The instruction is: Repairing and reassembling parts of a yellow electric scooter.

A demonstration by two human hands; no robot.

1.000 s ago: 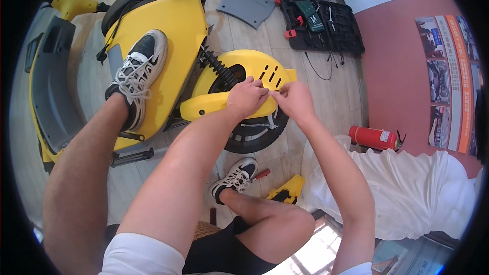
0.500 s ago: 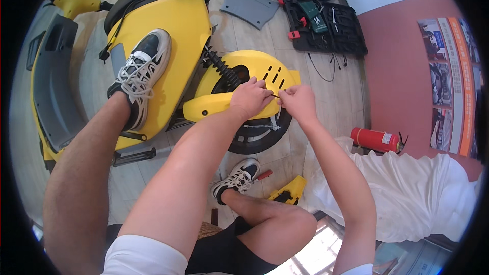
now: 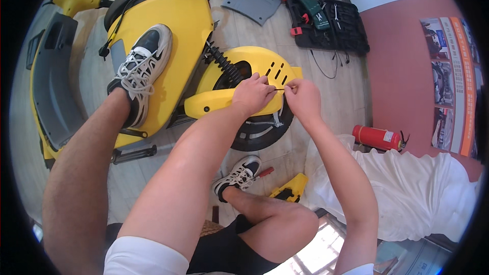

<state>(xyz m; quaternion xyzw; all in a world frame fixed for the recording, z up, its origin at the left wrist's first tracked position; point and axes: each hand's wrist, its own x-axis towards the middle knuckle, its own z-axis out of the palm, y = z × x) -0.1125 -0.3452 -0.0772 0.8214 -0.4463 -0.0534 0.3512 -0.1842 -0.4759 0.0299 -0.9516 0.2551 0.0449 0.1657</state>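
Note:
A yellow scooter (image 3: 168,12) lies on its side, its rear wheel (image 3: 265,140) partly under a slotted yellow cover (image 3: 254,56). Over that cover my left hand (image 3: 253,94) is closed, its fingertips at one end of a thin black rod (image 3: 279,89). The other end is pinched in my right hand (image 3: 304,101), just past the cover's edge. Whether the rod is a tool or a part cannot be made out. A black coil shock absorber (image 3: 222,62) runs beside the cover, left of my hands.
My shoe (image 3: 145,61) rests on the scooter's body. A black tool case (image 3: 349,28) lies open at the far right, near a grey panel (image 3: 252,2). A red fire extinguisher (image 3: 377,137), white cloth (image 3: 407,188), yellow part (image 3: 290,188) and red-handled tool (image 3: 265,172) lie nearer.
The view has shifted slightly. My right hand has turned a little, and more of the thin black rod shows between my hands. My left hand stays over the cover.

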